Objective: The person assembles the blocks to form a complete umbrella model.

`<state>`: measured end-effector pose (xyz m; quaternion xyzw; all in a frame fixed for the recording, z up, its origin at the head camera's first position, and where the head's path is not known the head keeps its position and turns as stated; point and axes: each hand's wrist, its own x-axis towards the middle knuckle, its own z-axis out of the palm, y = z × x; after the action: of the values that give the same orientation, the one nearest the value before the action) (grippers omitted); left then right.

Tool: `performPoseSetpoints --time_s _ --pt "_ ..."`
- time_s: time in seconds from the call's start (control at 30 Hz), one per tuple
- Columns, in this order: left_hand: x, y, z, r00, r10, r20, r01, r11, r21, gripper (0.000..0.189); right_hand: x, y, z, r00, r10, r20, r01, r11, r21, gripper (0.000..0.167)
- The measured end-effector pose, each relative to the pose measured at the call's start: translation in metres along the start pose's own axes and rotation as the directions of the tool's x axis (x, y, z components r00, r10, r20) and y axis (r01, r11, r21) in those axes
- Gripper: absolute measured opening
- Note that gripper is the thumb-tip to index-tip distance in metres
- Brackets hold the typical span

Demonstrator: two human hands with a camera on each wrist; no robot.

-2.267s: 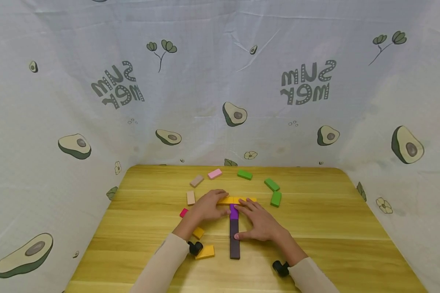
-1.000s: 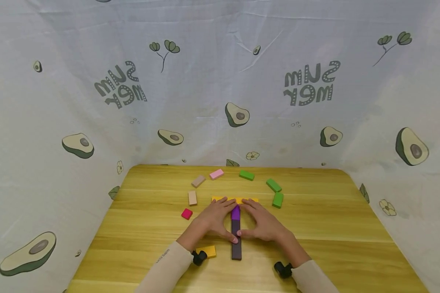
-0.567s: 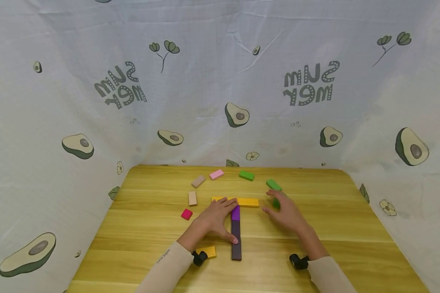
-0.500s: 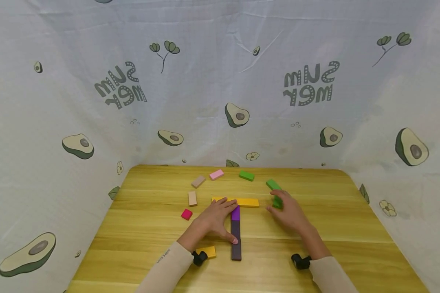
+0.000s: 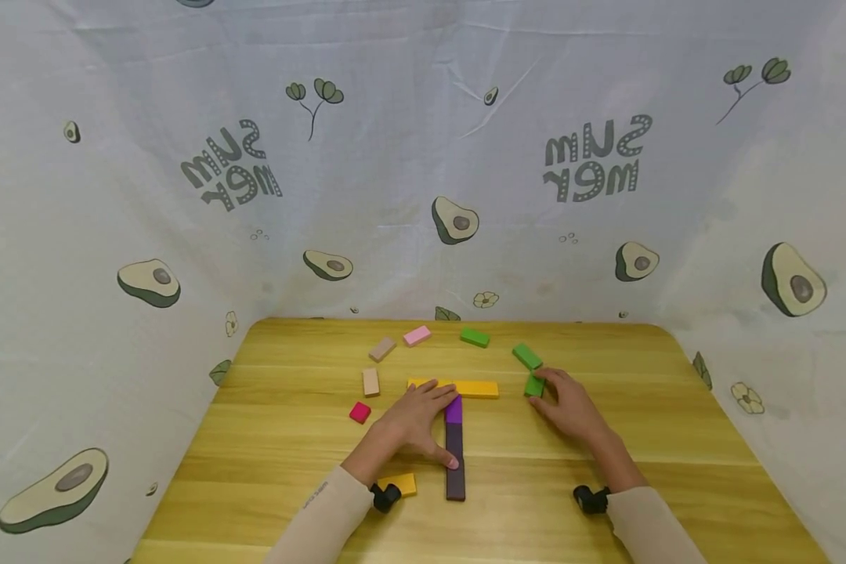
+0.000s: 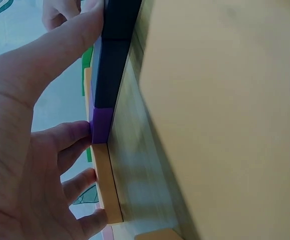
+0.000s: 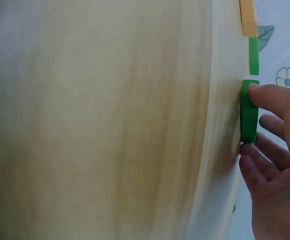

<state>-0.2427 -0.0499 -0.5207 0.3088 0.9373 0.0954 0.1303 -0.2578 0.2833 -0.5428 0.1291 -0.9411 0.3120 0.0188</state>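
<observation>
A row of yellow blocks lies crosswise on the table, with a purple block and dark blocks lined up below it in a T. My left hand spreads over the T's left side. Its thumb touches a dark block, and its fingertips rest at the purple block and the yellow row. Off to the right, my right hand pinches the nearest green block between thumb and fingers. In the right wrist view, the thumb presses one end of that green block.
Two more green blocks curve round the back right. A pink block, tan blocks and a small red block form the left side of the arc. Another yellow block sits partly behind my left wrist camera. Printed cloth hangs behind.
My right hand has left the T, moved right and taken hold of the green block. The left hand shifted its thumb down to a dark block, then stayed there.
</observation>
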Motion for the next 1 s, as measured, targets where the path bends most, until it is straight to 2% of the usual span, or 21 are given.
performPoseSetpoints --time_s 0.33,0.73,1.0 --pt "0.003 -0.001 0.000 1.000 -0.003 -0.003 0.003 1.000 0.000 0.122 0.004 0.004 -0.002 1.000 -0.009 -0.019 0.009 1.000 -0.005 0.048" --pt "0.001 -0.001 -0.001 1.000 -0.012 0.000 0.012 1.000 -0.014 0.122 0.009 -0.014 0.001 0.997 -0.061 -0.049 0.063 0.997 0.044 0.042" --pt "0.000 -0.001 -0.001 1.000 -0.008 -0.004 0.008 1.000 -0.009 0.122 0.017 -0.019 0.012 0.997 -0.071 -0.042 0.074 0.996 0.059 0.044"
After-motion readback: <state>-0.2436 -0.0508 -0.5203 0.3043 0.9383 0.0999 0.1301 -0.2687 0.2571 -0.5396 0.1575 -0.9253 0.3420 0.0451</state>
